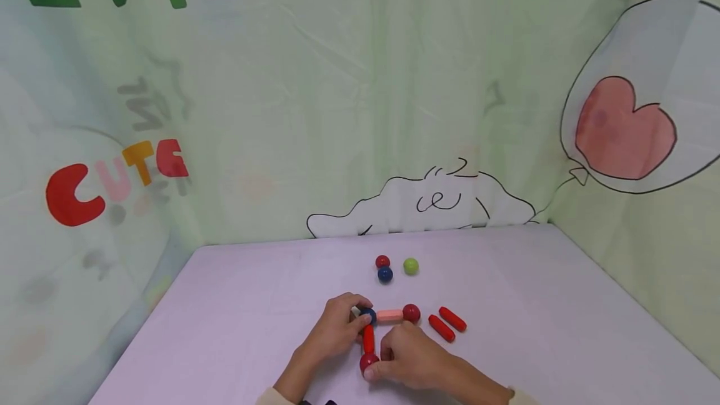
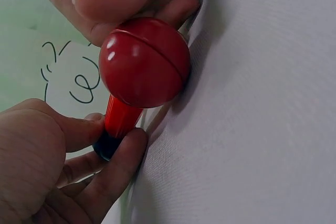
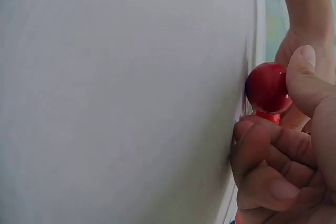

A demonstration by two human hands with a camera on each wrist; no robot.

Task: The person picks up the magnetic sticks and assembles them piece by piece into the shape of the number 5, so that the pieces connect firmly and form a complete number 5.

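Observation:
My left hand pinches a dark blue ball between thumb and fingers. From that ball a red rod runs toward me, ending in a large red ball. My right hand holds this near red ball, its thumb against the side and its other fingers curled beneath. A pink rod extends right from the blue ball to another red ball, making an L shape. In the left wrist view the near red ball partly covers the red rod.
Two loose red rods lie side by side to the right of the L shape. Farther back on the pale table sit a red ball, a blue ball and a green ball. Printed curtains stand behind the table.

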